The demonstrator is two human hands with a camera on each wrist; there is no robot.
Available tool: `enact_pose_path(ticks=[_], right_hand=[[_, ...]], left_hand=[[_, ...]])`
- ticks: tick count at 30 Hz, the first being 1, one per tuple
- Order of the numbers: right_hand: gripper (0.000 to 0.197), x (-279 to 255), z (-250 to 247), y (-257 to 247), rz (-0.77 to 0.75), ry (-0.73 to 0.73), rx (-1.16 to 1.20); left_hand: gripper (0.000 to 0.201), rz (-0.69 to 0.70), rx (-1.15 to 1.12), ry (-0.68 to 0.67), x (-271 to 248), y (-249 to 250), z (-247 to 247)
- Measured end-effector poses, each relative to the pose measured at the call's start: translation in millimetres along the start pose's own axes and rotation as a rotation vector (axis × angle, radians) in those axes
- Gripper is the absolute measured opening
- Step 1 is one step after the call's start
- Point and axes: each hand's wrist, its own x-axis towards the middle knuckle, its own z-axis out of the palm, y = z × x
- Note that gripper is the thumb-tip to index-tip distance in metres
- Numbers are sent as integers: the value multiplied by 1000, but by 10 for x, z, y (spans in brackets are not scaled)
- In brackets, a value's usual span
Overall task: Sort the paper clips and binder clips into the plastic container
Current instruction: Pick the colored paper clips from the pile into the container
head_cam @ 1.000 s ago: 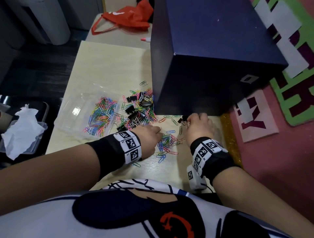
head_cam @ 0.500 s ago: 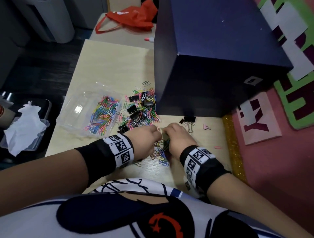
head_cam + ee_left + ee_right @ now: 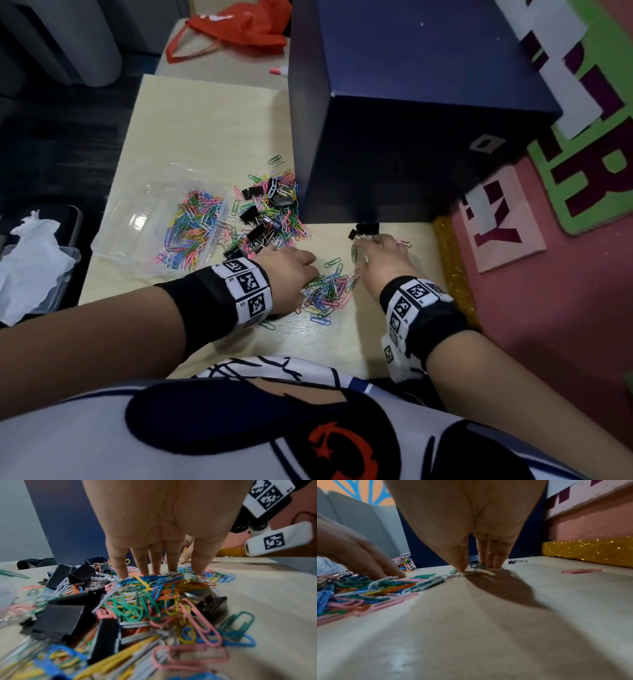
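A clear plastic container [image 3: 137, 219] at the table's left holds coloured paper clips [image 3: 191, 222]. Beside it lies a mixed heap of paper clips and black binder clips [image 3: 270, 212]. A smaller pile of coloured paper clips [image 3: 329, 291] lies nearer me. My left hand [image 3: 291, 270] rests on that pile, and its straight fingertips [image 3: 173, 566] touch the clips. My right hand [image 3: 380, 250] is flat on the table just short of two black binder clips [image 3: 366, 229] at the box's foot. Its straight fingertips [image 3: 494, 562] press on a few loose clips.
A large dark blue box [image 3: 411, 102] stands on the table's far right. A gold glitter strip [image 3: 448, 260] edges the table's right side. One pink paper clip [image 3: 582, 571] lies to the right of my right hand. A red bag [image 3: 236, 31] lies far back, and a tissue-filled tray [image 3: 30, 260] stands off the table's left.
My right hand has moved away from the small pile, to the right and farther back toward the binder clips by the box. My left hand stays on the pile.
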Motion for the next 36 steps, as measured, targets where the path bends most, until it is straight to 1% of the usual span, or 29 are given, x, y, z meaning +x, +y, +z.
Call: enact_pose_path(ticks=[2, 9, 13, 16, 18, 20, 21, 24, 27, 29, 33, 34, 35, 36], right_hand=[[51, 40, 18, -10, 18, 21, 38], [26, 108, 60, -20, 44, 131, 211], [33, 125, -8, -66, 82, 133, 246], [39, 119, -21, -101, 54, 178, 248], [43, 143, -20, -106, 68, 137, 226], [34, 179, -23, -108, 80, 93, 199], [29, 189, -25, -110, 79, 94, 199], [15, 185, 13, -113, 85, 120, 209], [6, 154, -9, -88, 124, 193, 246], [11, 142, -93, -41, 191, 242, 261], [34, 152, -201, 17, 362, 200, 32], [37, 160, -210, 6, 358, 199, -27], [39, 173, -213, -7, 310, 196, -64], [43, 190, -214, -24, 224, 172, -77]], left_hand=[[54, -6, -6, -13, -5, -5, -5], [58, -17, -26, -30, -27, 13, -20], [59, -21, -35, -52, -15, 6, -41], [58, -25, -47, -60, -7, 4, -57], [58, -26, -52, -58, -7, 2, -61], [58, -28, -53, -49, -3, 2, -56], [58, -28, -55, -47, -3, 4, -52], [58, -28, -65, -42, -3, -1, -34], [59, -25, -77, -40, -8, -4, -36], [59, -28, -80, -37, -6, -4, -39], [59, -27, -77, -42, 4, -6, -43], [58, -25, -77, -44, 6, -8, -42], [58, -24, -77, -44, 7, -10, -42], [59, -23, -77, -43, 8, -13, -39]])
